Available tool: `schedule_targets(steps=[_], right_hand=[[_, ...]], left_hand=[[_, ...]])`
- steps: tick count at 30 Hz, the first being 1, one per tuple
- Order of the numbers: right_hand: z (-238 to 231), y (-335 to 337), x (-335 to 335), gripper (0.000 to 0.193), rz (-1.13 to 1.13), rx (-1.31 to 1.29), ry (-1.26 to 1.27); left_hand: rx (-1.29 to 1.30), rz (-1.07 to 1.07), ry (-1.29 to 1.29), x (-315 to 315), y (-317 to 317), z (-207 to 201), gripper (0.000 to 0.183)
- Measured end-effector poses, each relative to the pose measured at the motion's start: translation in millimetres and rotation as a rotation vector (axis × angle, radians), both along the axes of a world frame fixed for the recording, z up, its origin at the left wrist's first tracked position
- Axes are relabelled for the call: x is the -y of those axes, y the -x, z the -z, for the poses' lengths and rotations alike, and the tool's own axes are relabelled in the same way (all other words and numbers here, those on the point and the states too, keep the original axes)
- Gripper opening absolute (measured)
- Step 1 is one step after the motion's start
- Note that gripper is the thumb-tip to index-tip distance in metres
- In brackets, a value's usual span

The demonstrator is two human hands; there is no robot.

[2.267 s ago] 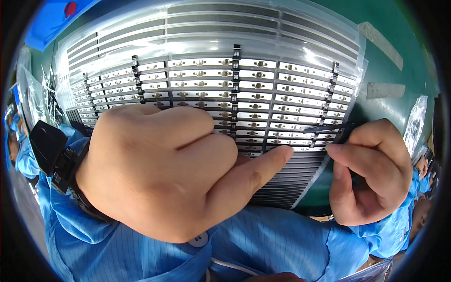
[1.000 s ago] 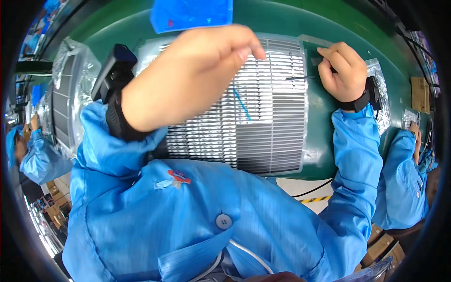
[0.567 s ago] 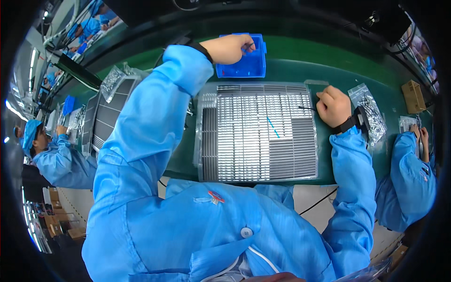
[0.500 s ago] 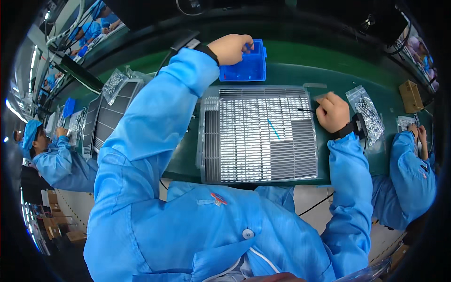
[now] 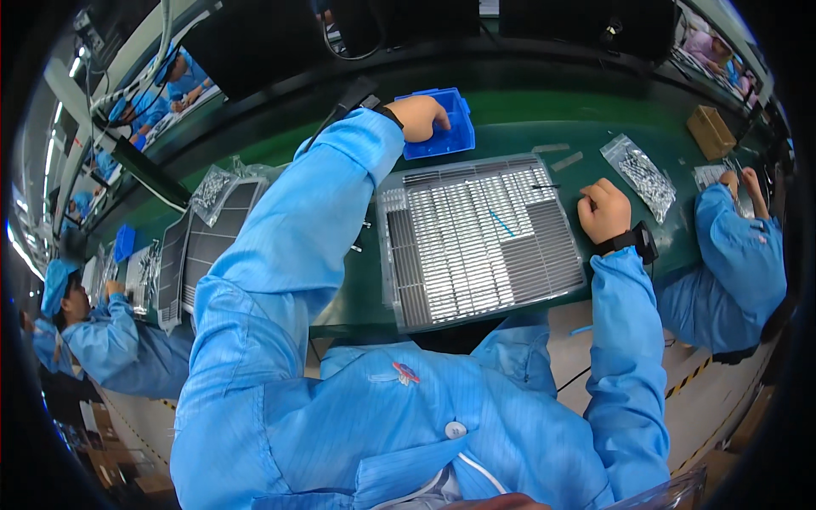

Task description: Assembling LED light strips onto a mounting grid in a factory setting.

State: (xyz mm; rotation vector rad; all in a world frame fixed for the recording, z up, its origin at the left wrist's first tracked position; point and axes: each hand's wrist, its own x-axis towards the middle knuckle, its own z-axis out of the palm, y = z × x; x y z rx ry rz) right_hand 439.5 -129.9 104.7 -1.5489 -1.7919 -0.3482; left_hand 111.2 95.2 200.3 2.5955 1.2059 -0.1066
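Note:
My left hand [image 5: 419, 117] reaches over the left side of a small blue plastic bin [image 5: 463, 136]. Its fingers are bent down into the bin; their tips, and anything between them, are hidden. In front of me lies a flat tray [image 5: 544, 263] with many narrow slots, several blocks of them filled with bright silvery pieces and the others dark grey. A thin blue stick [image 5: 501, 223] rests slantwise on the tray. Just right of it, my right hand [image 5: 605, 211] is on the green table with its fingers curled in; what they hold, if anything, does not show. A short dark thin piece [image 5: 546, 186] lies by the tray's upper right edge.
A clear bag of small metal parts [image 5: 639, 178] lies to the right, before a cardboard box [image 5: 711, 133]. Another bag [image 5: 212, 194] sits on dark trays [image 5: 223, 225] at left. Co-workers in blue sit on both sides. A dark screen-like panel [image 5: 408, 34] stands behind.
My left hand has dipped lower into the blue bin. The right hand's fingers have drawn in more. The whole view has shifted and tilted, so the tray appears turned.

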Motion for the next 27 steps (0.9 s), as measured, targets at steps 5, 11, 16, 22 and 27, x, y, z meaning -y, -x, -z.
schedule_targets(steps=[5,11,16,22,27], right_hand=[[4,2,4,0.008,0.090,0.005,0.011],[7,8,5,0.006,0.143,0.022,0.001],[3,5,-3,0.007,0.140,0.005,0.012],[2,2,-9,0.007,0.130,-0.034,0.043],[5,-1,-13,0.008,0.119,-0.070,0.025]], left_hand=[[0.096,0.059,-0.037,-13,5,9,0.042],[-0.061,0.018,-0.191,-2,9,-7,0.027],[0.014,0.067,-0.095,-21,17,3,0.036],[0.216,0.131,0.191,-42,20,4,0.049],[0.219,0.156,0.133,-42,14,-1,0.038]])
